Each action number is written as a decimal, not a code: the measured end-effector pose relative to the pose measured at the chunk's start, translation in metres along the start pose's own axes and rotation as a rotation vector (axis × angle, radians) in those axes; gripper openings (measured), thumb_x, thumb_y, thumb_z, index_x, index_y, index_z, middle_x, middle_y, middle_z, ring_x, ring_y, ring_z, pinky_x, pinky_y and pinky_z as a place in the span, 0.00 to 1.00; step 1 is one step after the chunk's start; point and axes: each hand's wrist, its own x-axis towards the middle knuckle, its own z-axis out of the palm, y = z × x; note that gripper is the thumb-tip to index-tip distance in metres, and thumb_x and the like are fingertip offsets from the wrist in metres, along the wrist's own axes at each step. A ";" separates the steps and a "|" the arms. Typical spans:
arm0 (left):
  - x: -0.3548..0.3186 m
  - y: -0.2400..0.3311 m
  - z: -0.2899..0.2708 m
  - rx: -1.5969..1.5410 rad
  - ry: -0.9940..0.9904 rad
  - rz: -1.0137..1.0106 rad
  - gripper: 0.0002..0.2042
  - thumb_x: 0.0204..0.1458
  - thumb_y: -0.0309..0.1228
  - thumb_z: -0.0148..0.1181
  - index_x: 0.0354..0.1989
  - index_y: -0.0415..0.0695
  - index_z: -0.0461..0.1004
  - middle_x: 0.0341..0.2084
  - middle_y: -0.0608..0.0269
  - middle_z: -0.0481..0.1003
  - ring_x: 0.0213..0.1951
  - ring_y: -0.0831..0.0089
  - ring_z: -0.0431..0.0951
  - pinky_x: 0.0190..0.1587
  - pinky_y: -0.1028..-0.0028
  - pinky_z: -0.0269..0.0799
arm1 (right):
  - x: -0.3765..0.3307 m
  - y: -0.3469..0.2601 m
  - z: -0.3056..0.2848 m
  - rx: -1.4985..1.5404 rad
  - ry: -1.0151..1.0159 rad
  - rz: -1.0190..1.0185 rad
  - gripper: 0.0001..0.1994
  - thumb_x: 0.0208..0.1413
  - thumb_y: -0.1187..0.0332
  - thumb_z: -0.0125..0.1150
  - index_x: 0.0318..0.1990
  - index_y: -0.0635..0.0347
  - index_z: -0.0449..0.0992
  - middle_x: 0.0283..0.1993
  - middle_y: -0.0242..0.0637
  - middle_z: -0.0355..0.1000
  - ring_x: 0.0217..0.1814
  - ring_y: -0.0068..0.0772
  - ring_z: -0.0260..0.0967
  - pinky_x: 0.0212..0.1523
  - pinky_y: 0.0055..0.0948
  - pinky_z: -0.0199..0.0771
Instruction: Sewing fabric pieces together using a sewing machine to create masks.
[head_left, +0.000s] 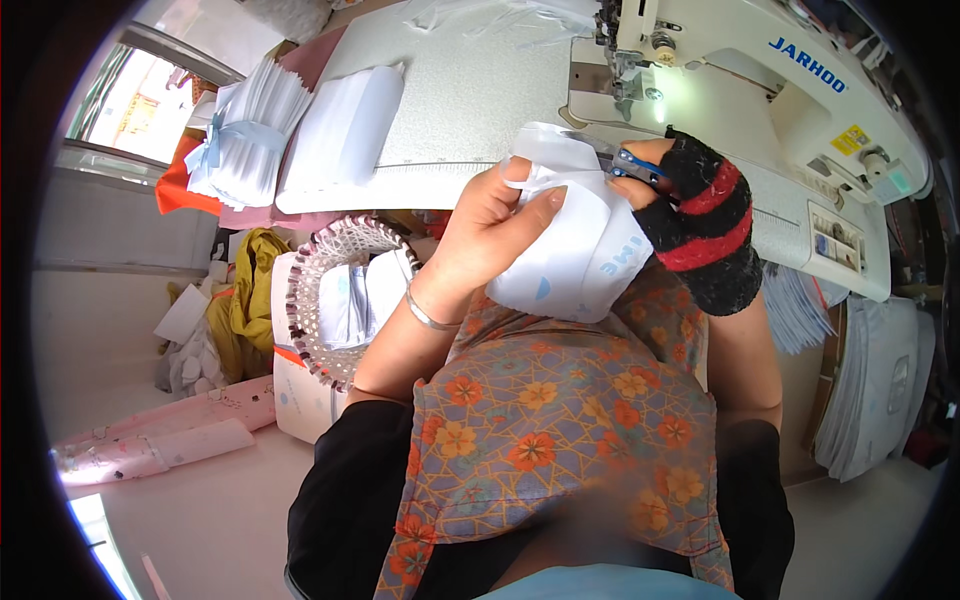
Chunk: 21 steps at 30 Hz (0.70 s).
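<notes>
A piece of white fabric [575,255] with pale blue print hangs between my hands above my lap, in front of the sewing table. My left hand [505,225], bare with a silver bangle at the wrist, pinches its upper left part between thumb and fingers. On my right hand [690,215] is a black and red striped fingerless glove. That hand is closed round small blue-handled thread snips [635,165], whose blades reach toward the fabric's upper edge. Whether the blades touch the cloth I cannot tell.
A white sewing machine [740,60] with its lamp lit stands at the back right. A tied fabric bundle [250,130] and a folded white stack [345,125] lie at the table's left. Below is a woven basket [310,250] holding white pieces; more stacks [870,390] hang at right.
</notes>
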 end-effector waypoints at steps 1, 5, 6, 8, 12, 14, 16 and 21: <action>0.000 -0.001 0.001 -0.003 0.006 0.013 0.12 0.61 0.19 0.54 0.52 0.39 0.73 0.38 0.67 0.78 0.40 0.83 0.75 0.43 0.79 0.73 | 0.000 -0.001 0.000 0.007 -0.011 0.023 0.12 0.50 0.63 0.71 0.40 0.56 0.81 0.35 0.38 0.78 0.35 0.43 0.77 0.34 0.37 0.76; 0.003 -0.001 0.002 0.133 -0.011 0.027 0.11 0.60 0.20 0.55 0.50 0.38 0.74 0.36 0.66 0.79 0.37 0.83 0.75 0.40 0.80 0.72 | 0.000 0.000 0.002 0.035 -0.004 0.005 0.12 0.50 0.63 0.70 0.41 0.56 0.81 0.35 0.38 0.78 0.35 0.44 0.77 0.35 0.37 0.77; 0.004 -0.001 0.003 0.170 -0.008 0.046 0.11 0.59 0.20 0.55 0.49 0.38 0.75 0.35 0.66 0.79 0.36 0.84 0.75 0.39 0.80 0.72 | 0.001 0.000 0.002 0.020 0.004 -0.025 0.12 0.50 0.64 0.70 0.41 0.56 0.81 0.35 0.38 0.78 0.35 0.45 0.77 0.35 0.37 0.77; 0.005 0.000 0.004 0.226 -0.002 0.045 0.10 0.59 0.21 0.56 0.49 0.38 0.75 0.33 0.66 0.79 0.34 0.84 0.74 0.37 0.79 0.71 | 0.002 0.001 0.003 -0.011 0.010 -0.066 0.12 0.51 0.64 0.70 0.41 0.56 0.81 0.35 0.38 0.78 0.35 0.45 0.77 0.35 0.37 0.77; 0.004 0.000 0.004 0.310 0.028 0.012 0.09 0.58 0.22 0.57 0.47 0.38 0.75 0.28 0.63 0.78 0.30 0.82 0.73 0.33 0.78 0.70 | 0.003 0.001 0.004 -0.022 0.011 -0.062 0.12 0.51 0.64 0.70 0.41 0.56 0.80 0.34 0.38 0.78 0.34 0.45 0.77 0.35 0.37 0.77; 0.005 0.001 0.003 0.402 0.052 0.034 0.08 0.57 0.22 0.57 0.45 0.38 0.75 0.27 0.60 0.77 0.28 0.79 0.73 0.32 0.76 0.70 | 0.003 0.000 0.004 -0.004 0.007 -0.020 0.12 0.51 0.64 0.70 0.41 0.56 0.80 0.34 0.38 0.78 0.34 0.45 0.77 0.35 0.38 0.77; 0.006 0.001 0.004 0.534 0.079 0.059 0.07 0.56 0.22 0.58 0.42 0.37 0.75 0.26 0.56 0.76 0.27 0.72 0.75 0.31 0.74 0.70 | 0.002 -0.002 0.004 0.003 -0.011 0.035 0.12 0.51 0.64 0.70 0.41 0.56 0.80 0.34 0.39 0.78 0.34 0.45 0.77 0.34 0.38 0.77; 0.014 0.001 0.009 0.911 0.124 0.377 0.09 0.47 0.18 0.57 0.39 0.37 0.73 0.26 0.51 0.73 0.27 0.54 0.76 0.30 0.64 0.72 | 0.004 -0.004 0.008 -0.020 0.030 -0.031 0.11 0.50 0.69 0.73 0.41 0.56 0.81 0.34 0.35 0.79 0.30 0.32 0.75 0.32 0.29 0.75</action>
